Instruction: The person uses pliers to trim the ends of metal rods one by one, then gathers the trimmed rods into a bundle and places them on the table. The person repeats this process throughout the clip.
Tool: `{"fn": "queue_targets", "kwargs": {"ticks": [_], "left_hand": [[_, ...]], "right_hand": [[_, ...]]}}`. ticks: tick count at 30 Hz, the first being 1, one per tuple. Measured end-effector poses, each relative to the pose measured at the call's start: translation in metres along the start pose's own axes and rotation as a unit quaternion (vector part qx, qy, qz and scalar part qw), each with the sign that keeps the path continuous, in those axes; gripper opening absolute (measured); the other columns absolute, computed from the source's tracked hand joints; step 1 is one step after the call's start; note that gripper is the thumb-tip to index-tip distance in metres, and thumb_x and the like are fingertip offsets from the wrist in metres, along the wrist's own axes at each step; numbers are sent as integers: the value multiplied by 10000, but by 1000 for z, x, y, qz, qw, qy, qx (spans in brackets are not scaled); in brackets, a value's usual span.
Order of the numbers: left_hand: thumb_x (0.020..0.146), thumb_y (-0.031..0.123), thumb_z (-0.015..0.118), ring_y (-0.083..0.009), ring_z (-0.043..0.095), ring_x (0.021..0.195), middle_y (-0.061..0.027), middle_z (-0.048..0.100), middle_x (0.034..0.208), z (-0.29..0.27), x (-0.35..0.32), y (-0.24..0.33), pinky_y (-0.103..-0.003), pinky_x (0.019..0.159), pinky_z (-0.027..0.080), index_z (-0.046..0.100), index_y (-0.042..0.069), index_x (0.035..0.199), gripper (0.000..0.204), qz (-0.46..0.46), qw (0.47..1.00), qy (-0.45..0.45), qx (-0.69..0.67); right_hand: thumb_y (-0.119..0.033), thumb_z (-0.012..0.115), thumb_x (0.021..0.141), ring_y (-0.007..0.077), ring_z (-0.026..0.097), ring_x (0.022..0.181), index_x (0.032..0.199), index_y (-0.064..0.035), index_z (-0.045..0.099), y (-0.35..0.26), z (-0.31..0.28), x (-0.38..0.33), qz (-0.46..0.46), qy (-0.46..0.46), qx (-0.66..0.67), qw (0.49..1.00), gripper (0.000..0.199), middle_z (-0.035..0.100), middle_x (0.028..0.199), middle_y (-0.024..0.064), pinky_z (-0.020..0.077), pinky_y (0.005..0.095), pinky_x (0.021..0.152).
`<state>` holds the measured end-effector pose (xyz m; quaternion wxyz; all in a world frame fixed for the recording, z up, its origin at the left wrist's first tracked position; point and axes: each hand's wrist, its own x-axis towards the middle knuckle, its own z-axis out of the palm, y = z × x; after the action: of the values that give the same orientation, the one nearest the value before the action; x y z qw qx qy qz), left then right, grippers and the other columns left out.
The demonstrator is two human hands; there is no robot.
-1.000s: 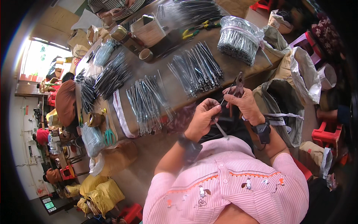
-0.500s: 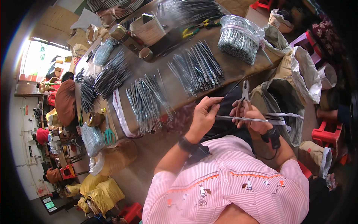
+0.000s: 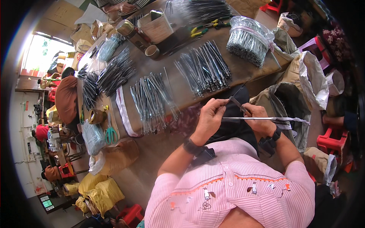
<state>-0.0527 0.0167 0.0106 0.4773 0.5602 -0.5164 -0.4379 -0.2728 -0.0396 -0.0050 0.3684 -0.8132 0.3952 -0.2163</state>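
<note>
My left hand (image 3: pixel 212 114) pinches a thin metal strip (image 3: pixel 249 118), which sticks out to the right below my right hand. A thin dark strip end (image 3: pixel 238 90) points up and away from the fingertips. My right hand (image 3: pixel 257 116) is wrapped round a pair of pliers (image 3: pixel 236 102). Their jaws reach left to the strip at my left fingertips; whether they grip it is too small to tell. On the table beyond my hands lie loose bundles of similar strips: one bundle (image 3: pixel 152 100) at the near left, another (image 3: pixel 205 68) in the middle.
The brown table (image 3: pixel 159 66) carries a plastic-wrapped bundle (image 3: pixel 249 41) at right, a dark strip pile (image 3: pixel 116 72), a cup (image 3: pixel 152 52) and yellow-handled pliers (image 3: pixel 199 31). Teal scissors (image 3: pixel 111 133) lie at left. An open sack (image 3: pixel 283 97) stands by my right arm, near a red stool (image 3: pixel 332 138).
The pliers, upright beside my left hand before, have swung left so their jaws meet the strip at my left fingertips. My right hand has turned with them; my left hand has barely moved.
</note>
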Motion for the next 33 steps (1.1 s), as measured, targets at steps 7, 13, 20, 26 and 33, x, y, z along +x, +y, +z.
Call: {"fn": "queue_targets", "kwargs": {"ticks": [7,13,20,26,33], "left_hand": [[924,-12,588,-82,520,698,-4,568,820,-3,2,-2,-224,643,438,674,-18,1091,189,-53,995,11,-78],[957,37,570,-20,453,529,14,566,802,-30,-3,12,-196,462,380,658,1,1160,224,-157,973,-26,-166],[924,128,630,-185,591,838,-88,597,917,-45,-16,9,-318,790,485,645,-14,1179,292,7,995,37,94],[899,60,589,-291,604,805,-160,606,923,-69,-26,-9,-352,748,486,645,-30,1107,233,-36,987,105,119],[976,93,514,-45,480,533,7,578,714,-142,-29,-46,-217,432,365,623,-23,1114,211,-207,929,226,-208]], "right_hand": [[-62,560,741,407,576,663,939,-17,601,-1,3,6,11,-17,-8,1000,207,570,715,204,463,419,609],[-92,557,755,414,555,652,946,-41,597,-7,15,18,-10,-25,-13,1000,203,554,694,198,450,446,614],[-136,552,762,439,584,734,953,-64,579,-19,20,36,2,-68,-20,998,206,590,753,223,438,509,648],[-125,546,787,400,612,769,1052,-48,581,-24,28,44,10,-89,25,996,278,629,785,183,470,455,692],[-95,519,807,307,636,707,1090,-28,589,-10,29,41,55,-93,109,988,300,650,774,136,491,386,676]]}}
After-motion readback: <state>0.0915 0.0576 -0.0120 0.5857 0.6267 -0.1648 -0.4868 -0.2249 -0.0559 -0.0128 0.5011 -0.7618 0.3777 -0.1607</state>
